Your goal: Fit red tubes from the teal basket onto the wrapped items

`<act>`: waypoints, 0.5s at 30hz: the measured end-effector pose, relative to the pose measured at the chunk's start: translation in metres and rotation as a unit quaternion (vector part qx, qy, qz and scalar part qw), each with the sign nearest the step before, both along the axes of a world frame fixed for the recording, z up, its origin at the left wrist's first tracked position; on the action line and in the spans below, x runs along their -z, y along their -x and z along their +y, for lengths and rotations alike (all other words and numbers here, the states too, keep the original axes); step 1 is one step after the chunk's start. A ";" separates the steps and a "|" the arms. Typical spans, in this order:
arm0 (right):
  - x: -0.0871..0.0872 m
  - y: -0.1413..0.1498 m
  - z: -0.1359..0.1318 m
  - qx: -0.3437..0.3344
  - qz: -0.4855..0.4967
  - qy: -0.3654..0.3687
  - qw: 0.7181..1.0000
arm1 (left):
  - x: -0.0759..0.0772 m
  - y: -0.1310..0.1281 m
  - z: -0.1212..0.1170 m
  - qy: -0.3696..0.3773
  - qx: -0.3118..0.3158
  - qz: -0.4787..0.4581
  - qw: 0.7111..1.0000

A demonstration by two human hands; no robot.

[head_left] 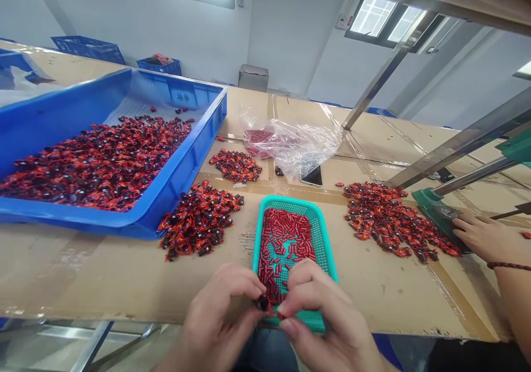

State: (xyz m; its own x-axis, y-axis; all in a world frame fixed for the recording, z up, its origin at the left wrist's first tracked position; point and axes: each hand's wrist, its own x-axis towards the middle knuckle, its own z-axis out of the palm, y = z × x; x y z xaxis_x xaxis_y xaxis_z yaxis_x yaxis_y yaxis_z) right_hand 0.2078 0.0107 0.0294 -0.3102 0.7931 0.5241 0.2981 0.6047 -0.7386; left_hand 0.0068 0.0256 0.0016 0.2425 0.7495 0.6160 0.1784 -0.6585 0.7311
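My left hand [228, 311] pinches a small black-and-red plastic part [263, 304] between thumb and fingertips. Close beside it, my right hand [321, 311] grips a small red piece [281, 315], mostly covered by the fingertips; it looks like one of the short red tubes. Both hands are over the near end of a green perforated basket [326, 239], which holds many loose dark-red tubes [286, 222]. A heap of black-and-red parts [199, 220] lies left of the basket, with a smaller heap [235, 165] behind it.
A large blue crate [136, 222] of similar parts stands at the left. Behind the basket lie a phone [312, 174] and a clear plastic bag [290, 139]. At right, another person's hand [477, 233] touches a green tool beside a further heap [385, 217]. Metal posts [390, 73] rise there.
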 end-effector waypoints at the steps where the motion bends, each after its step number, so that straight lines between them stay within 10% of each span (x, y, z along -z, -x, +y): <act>1: 0.000 0.004 -0.001 0.000 0.013 -0.010 1.000 | -0.002 -0.001 -0.002 0.002 0.010 -0.006 1.000; 8: 0.018 0.014 -0.008 -0.002 0.068 0.078 0.995 | -0.007 -0.006 -0.016 0.018 0.014 -0.035 0.999; 12: 0.017 0.016 -0.012 -0.073 0.129 0.277 0.949 | 0.000 -0.007 -0.020 -0.082 -0.030 -0.006 0.996; 15: 0.015 0.018 -0.012 -0.116 0.100 0.275 0.949 | 0.006 -0.006 -0.022 -0.156 -0.050 0.041 0.986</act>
State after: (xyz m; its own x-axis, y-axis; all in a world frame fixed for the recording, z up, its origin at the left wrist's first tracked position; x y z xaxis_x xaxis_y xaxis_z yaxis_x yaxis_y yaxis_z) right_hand 0.1896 -0.0016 0.0145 -0.4477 0.8865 0.1169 0.0242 0.1427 -0.9895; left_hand 0.0126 0.0035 -0.0041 0.2355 0.5488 0.8021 0.3043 -0.8254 0.4755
